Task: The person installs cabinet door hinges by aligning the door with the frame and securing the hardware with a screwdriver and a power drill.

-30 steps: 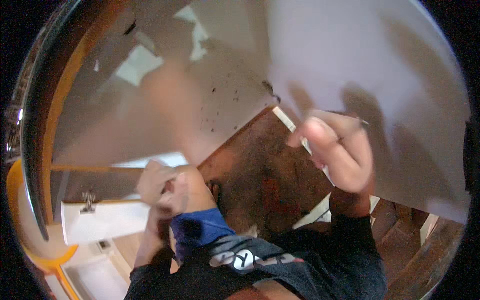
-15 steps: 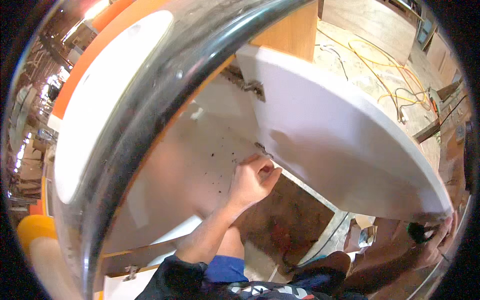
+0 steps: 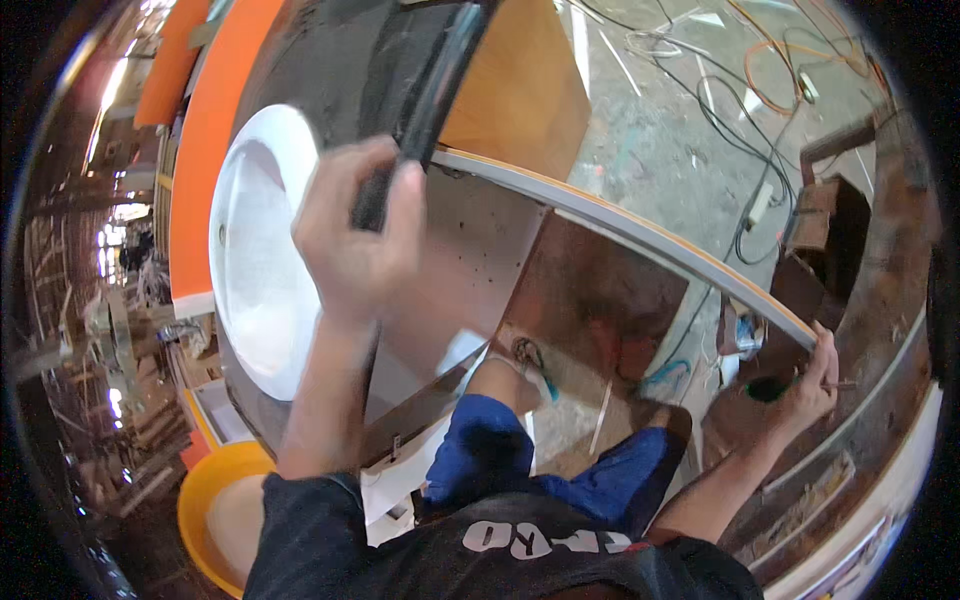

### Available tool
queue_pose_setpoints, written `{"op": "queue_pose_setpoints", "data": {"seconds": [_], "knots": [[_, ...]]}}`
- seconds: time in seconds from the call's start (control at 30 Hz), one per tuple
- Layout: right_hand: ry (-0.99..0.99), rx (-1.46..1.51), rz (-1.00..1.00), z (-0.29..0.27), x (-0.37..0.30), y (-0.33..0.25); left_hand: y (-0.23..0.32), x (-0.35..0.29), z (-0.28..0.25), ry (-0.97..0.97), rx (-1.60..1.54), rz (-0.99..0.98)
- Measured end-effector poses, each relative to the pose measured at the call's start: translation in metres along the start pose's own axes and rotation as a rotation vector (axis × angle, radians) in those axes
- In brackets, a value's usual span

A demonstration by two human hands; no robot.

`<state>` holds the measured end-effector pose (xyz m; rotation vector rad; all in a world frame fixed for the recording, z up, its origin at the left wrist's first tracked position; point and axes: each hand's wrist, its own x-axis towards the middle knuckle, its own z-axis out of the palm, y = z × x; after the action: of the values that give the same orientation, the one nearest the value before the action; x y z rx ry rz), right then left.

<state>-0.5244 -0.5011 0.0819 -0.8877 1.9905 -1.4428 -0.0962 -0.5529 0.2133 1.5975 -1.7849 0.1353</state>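
L hand point(image 3: 355, 235) blurred, thumb + fingers parted at black counter rim point(image 3: 437, 85), hold can't tell, R hand point(image 3: 812, 385) fingers closed on outer end of long white orange-edged panel point(image 3: 650, 241), other end nr rim

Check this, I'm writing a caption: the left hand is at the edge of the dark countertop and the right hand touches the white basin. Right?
No: in the head view, the right hand touches the long panel, not the white basin. The left hand is at the edge of the dark countertop.
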Motion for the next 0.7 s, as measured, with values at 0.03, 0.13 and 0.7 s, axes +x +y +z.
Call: {"op": "queue_pose_setpoints", "data": {"seconds": [0.03,0.13,0.7], "knots": [[-0.028,0.001,0.046,-0.004,0.001,-0.002,-0.013,0.020,0.003,-0.050,0.084,-0.016],[-0.110,-0.060,0.187,-0.016,0.005,-0.009,-0.050,0.056,0.018,-0.296,0.220,0.057],[-0.313,-0.120,0.453,-0.041,0.000,-0.028,-0.056,0.063,0.047,-0.425,0.251,-0.019]]}}
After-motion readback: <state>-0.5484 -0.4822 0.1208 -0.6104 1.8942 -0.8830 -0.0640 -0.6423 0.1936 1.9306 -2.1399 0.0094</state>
